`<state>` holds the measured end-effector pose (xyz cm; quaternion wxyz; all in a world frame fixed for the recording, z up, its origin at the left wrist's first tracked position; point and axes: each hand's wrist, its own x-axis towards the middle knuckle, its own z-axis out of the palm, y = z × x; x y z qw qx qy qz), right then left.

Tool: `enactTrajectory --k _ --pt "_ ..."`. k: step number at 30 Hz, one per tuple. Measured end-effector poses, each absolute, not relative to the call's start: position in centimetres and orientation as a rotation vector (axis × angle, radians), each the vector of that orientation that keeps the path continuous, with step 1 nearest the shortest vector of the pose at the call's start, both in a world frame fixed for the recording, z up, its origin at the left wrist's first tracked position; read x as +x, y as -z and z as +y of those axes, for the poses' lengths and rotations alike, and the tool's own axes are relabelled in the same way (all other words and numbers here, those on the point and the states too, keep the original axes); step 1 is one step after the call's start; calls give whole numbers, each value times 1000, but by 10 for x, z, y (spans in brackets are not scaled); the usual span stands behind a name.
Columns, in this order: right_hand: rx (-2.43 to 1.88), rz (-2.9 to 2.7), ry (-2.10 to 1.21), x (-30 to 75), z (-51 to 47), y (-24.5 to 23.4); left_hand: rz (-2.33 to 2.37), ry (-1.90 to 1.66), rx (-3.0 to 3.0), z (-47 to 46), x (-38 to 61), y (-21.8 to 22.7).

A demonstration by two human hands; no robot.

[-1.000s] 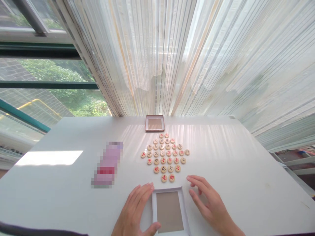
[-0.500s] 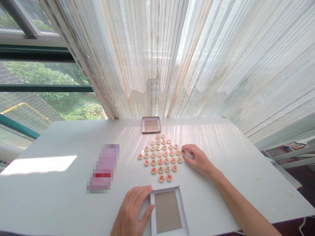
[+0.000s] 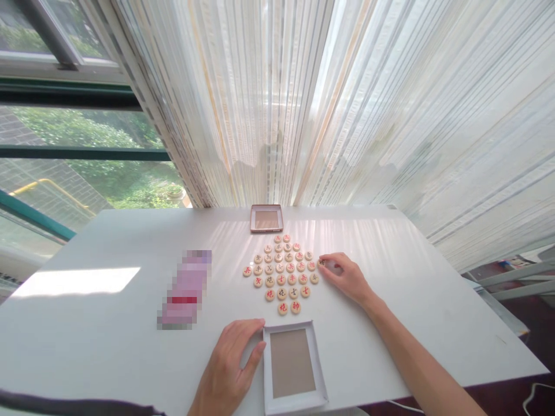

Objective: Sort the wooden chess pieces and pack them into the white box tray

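Round discs (image 3: 291, 267), marked in red or black, were laid face up in rows on a white table (image 3: 390, 242). At the right-hand end of the widest row, a black-marked disc (image 3: 322, 263) was pinched between the thumb and index fingertip of the right hand (image 3: 349, 277), the gap being narrow; whether it was clear of the surface could not be told. The left hand (image 3: 229, 358) was placed beside a shallow white box (image 3: 292, 364), thumb parted from fingers, with fingertips at or against the near-left wall; nothing was seen in its grasp. A red-rimmed tray (image 3: 266, 231) was seated beyond the discs, near the far edge. The discs were judged light, rigid and smooth, likely to slide easily; a hold across opposite points of the rim was considered best. The box, apparently thin card, was judged light and easily bent, best steadied by its walls.
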<state>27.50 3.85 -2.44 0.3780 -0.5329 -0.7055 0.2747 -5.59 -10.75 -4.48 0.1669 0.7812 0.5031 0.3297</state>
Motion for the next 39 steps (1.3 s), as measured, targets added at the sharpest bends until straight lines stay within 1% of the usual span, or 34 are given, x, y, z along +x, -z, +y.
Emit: enactTrajectory --k 6,9,13,19,26,32,39 --pt "-1321 -1631 -964 274 22 3 1433 -926 2150 -107 -54 42" --pt "-1196 -1393 -1258 267 -1 -4 1432 -939 2135 -107 -54 41" --pt "-1034 -1162 -1519 252 -34 -3 1440 -951 2128 -107 -53 43" --pt "-970 -940 -1673 231 -69 10 1461 -966 2124 -107 -53 44" --pt "-1015 -976 -1659 223 -83 18 1484 -979 2126 -108 -53 42" --pt "-1133 -1308 -1495 217 -93 12 1475 -972 2105 -108 -54 42" --pt "-1144 -1521 -1291 204 -101 9 1458 -973 2088 -108 -54 44"
